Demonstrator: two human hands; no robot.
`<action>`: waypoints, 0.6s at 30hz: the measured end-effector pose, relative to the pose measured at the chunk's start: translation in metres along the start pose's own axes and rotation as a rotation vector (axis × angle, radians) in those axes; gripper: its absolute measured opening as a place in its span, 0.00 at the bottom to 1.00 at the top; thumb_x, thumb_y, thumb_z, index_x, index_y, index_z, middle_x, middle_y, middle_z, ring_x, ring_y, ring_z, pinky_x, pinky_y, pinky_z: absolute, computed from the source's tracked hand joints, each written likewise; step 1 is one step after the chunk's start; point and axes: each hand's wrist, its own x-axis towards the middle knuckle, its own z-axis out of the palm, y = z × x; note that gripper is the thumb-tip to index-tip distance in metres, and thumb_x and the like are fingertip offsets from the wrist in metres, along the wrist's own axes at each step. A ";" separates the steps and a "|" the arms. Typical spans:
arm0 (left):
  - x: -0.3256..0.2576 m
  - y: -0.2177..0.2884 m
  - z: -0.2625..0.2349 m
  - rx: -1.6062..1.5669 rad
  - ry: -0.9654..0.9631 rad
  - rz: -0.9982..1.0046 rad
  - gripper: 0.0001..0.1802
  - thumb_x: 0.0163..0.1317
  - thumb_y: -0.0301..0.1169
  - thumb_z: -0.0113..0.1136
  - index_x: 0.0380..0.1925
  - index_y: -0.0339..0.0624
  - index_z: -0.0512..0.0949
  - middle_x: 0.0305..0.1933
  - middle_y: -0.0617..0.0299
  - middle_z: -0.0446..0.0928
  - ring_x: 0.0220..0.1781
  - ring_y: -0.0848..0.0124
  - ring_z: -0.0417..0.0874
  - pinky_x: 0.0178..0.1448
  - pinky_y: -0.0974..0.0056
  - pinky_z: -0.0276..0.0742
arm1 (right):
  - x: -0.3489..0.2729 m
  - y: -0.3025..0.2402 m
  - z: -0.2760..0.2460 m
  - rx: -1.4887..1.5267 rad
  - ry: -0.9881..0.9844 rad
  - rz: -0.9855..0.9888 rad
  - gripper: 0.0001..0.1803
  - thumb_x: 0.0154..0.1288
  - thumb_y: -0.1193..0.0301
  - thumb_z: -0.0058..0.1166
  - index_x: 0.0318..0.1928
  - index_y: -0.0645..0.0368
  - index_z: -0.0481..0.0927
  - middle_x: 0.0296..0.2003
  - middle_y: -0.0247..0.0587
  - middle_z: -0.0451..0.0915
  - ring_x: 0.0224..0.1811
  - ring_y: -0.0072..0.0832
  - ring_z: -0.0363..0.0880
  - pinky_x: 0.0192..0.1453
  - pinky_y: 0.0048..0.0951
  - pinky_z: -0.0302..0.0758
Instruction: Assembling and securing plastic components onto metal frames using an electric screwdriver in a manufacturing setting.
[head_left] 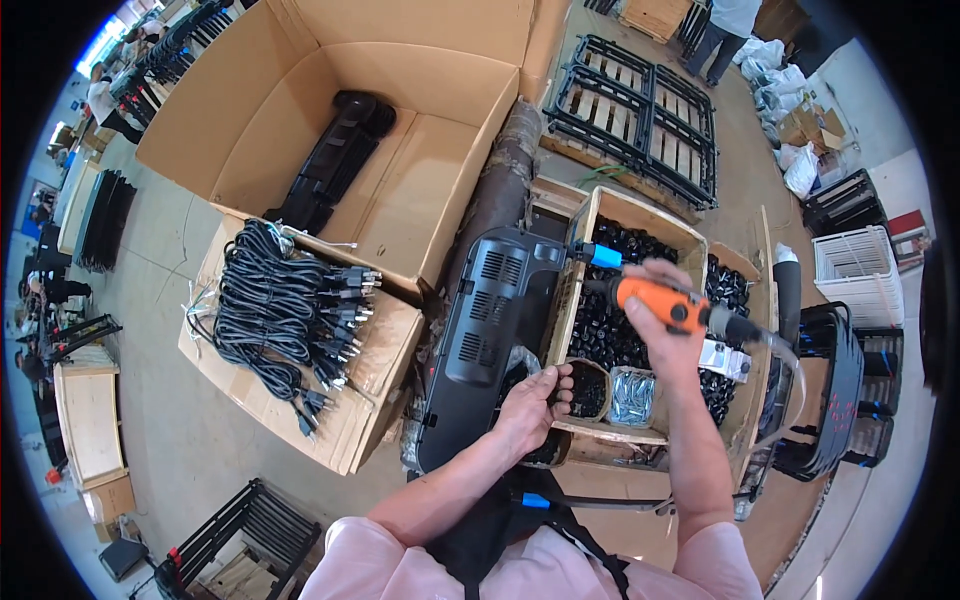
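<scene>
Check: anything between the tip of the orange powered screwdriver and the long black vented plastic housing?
Nothing visible. The right hand holds the orange powered screwdriver, its blue-collared tip right at the upper right corner of the long black vented plastic housing. The left hand sits lower, at the small black tub of parts.

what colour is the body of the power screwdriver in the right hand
Orange, with a blue piece near its tip; the screwdriver shows best in the head view, gripped in the right hand.

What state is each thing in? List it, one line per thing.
Orange power screwdriver: held in right hand, tip at the panel.
Black vented panel: lying flat, steadied by left hand.
Large cardboard box: open, one black part inside.
Black power cords: bundled, piled on cardboard.
Wooden crate: open, holding black parts.
</scene>
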 end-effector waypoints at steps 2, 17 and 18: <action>0.013 0.000 -0.004 -0.036 0.007 0.005 0.14 0.84 0.38 0.52 0.52 0.41 0.82 0.38 0.69 0.80 0.36 0.76 0.80 0.40 0.70 0.82 | 0.033 0.009 0.002 -0.013 -0.014 -0.004 0.27 0.65 0.79 0.69 0.63 0.64 0.76 0.56 0.46 0.86 0.58 0.29 0.84 0.68 0.33 0.79; 0.075 0.034 0.023 -0.161 0.040 0.125 0.13 0.83 0.37 0.53 0.52 0.39 0.81 0.38 0.66 0.80 0.35 0.74 0.83 0.40 0.69 0.88 | 0.099 0.048 0.024 -0.164 -0.167 0.033 0.23 0.64 0.75 0.72 0.58 0.63 0.80 0.49 0.39 0.88 0.52 0.24 0.85 0.62 0.31 0.82; 0.080 0.039 0.027 -0.161 0.061 0.106 0.13 0.82 0.38 0.55 0.51 0.40 0.81 0.37 0.66 0.80 0.35 0.74 0.82 0.39 0.69 0.87 | 0.101 0.046 0.025 -0.179 -0.175 0.043 0.21 0.64 0.75 0.72 0.56 0.63 0.81 0.48 0.38 0.88 0.51 0.24 0.85 0.61 0.31 0.82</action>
